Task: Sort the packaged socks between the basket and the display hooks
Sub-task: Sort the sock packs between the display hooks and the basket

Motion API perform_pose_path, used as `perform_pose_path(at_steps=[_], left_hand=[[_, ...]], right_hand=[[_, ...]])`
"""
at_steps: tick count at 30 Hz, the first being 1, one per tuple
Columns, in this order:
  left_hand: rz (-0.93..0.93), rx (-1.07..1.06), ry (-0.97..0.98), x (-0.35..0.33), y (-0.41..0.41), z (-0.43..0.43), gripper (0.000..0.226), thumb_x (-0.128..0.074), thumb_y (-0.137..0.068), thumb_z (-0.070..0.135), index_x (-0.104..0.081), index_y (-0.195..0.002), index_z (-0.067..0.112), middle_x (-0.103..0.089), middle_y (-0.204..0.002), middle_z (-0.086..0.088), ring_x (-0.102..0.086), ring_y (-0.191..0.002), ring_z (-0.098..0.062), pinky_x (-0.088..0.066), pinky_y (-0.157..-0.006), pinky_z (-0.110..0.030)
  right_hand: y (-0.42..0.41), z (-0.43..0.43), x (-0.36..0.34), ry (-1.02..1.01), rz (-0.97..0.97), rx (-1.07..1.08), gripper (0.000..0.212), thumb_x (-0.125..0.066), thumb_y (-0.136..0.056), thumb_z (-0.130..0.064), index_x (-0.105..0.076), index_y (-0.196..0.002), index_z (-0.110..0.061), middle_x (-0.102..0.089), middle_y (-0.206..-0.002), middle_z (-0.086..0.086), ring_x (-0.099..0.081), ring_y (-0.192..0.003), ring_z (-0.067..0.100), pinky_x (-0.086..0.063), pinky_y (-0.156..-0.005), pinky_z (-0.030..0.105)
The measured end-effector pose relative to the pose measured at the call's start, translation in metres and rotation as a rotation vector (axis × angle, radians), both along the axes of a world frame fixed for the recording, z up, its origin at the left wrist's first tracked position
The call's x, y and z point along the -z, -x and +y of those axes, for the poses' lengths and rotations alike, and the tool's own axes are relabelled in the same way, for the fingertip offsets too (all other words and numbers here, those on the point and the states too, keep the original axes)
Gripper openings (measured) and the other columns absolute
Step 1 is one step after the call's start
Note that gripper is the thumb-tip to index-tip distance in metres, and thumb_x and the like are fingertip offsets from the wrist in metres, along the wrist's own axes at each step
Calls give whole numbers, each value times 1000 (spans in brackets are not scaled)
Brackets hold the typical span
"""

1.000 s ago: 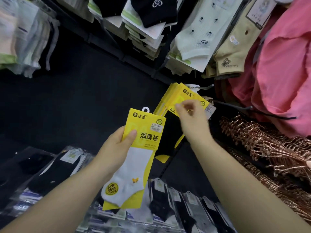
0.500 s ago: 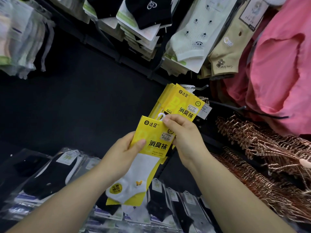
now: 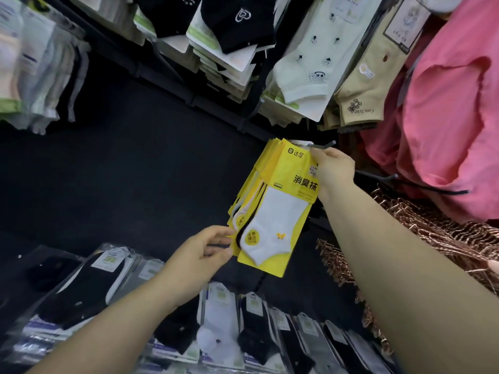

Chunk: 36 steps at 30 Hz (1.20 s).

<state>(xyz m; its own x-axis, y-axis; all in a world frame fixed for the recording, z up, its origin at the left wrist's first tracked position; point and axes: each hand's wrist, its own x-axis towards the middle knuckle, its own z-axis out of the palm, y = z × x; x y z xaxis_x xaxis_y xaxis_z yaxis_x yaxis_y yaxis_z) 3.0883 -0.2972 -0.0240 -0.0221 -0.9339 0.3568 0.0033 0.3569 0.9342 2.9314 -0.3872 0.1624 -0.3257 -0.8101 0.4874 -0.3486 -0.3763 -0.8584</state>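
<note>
Head view: at one display hook (image 3: 324,144), the right hand (image 3: 334,171) pinches one yellow sock pack (image 3: 280,211) fronting several others (image 3: 256,174), whose lower corner the left hand (image 3: 199,257) touches, fingers relaxed.

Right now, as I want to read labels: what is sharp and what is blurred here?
Head view: the yellow card pack of white socks is sharp, print legible; the clear-bagged pale socks hanging far left are blurred; the black back panel is dim, detail lost.
</note>
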Motion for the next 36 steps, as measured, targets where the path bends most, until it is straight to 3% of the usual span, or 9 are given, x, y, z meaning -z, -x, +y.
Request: perform_pose_path(at_steps=[4, 7, 9, 17, 22, 27, 30, 33, 36], left_hand=[[-14, 8, -11, 0, 1, -1, 26, -57, -94, 14, -62, -114, 29, -66, -112, 10, -61, -100, 2, -43, -74, -1], [-38, 37, -16, 2, 3, -2, 24, -57, -94, 16, -63, -108, 34, -68, -108, 11, -62, -99, 3, -44, -79, -5], [-44, 58, -31, 4, 6, -2, 23, -57, -94, 16, -63, -107, 34, -68, -108, 9, -63, -100, -1, -46, -82, -9], [-101, 105, -85, 20, 27, -5, 24, -58, -94, 14, -63, -104, 35, -69, -106, 12, -63, -100, -3, -46, -79, -8], [-194, 154, -131, 41, 52, -6, 23, -57, -94, 8, -62, -102, 29, -69, -107, 2, -63, -105, -13, -48, -88, -16], [-366, 237, -261, 79, 79, 5, 17, -59, -93, 15, -62, -94, 31, -69, -107, 0, -63, -106, -17, -49, -93, -33], [-573, 349, -319, 111, 100, 20, 11, -60, -93, 17, -64, -96, 27, -69, -103, 3, -64, -105, -15, -48, -93, -29], [-749, 527, -378, 150, 128, 41, 13, -60, -92, 10, -65, -100, 19, -70, -107, -6, -64, -104, -22, -49, -95, -32], [-891, 671, -402, 187, 148, 63, 16, -59, -93, 12, -66, -107, 16, -69, -105, -3, -63, -93, -13, -47, -85, -21]], right_hand=[[0, -9, 9, 55, -6, 113, 6, -69, -83, -21, -65, -87, -18, -60, -75, 1, -59, -67, 20, -50, -66, 32], [4, -13, 27, 45, -31, 172, 46, -77, -76, -18, -52, -114, -19, -49, -124, 8, -59, -94, 23, -53, -84, 40], [10, -9, 42, 0, -53, 156, 62, -77, -76, -15, -41, -126, -17, -40, -133, 10, -54, -96, 22, -50, -86, 38], [37, 21, 107, -295, 18, -126, 49, -72, -82, -14, -44, -123, -13, -56, -105, 3, -55, -90, 14, -45, -80, 28], [65, 51, 160, -439, 115, -302, 33, -73, -80, -12, -55, -107, -14, -56, -88, -2, -55, -73, 5, -46, -61, 14], [103, 84, 234, -676, 212, -408, 27, -74, -79, -14, -54, -92, -26, -58, -91, -1, -57, -77, 11, -47, -71, 24], [127, 110, 288, -844, 266, -520, 24, -73, -78, -7, -58, -86, -23, -60, -83, 0, -57, -75, 14, -46, -75, 28], [149, 138, 343, -1015, 542, -659, 19, -72, -80, -9, -63, -95, -16, -62, -82, -3, -55, -76, 10, -43, -71, 24], [167, 162, 399, -1078, 748, -750, 29, -69, -80, -7, -62, -108, 1, -63, -93, 12, -50, -82, 13, -43, -75, 31]])
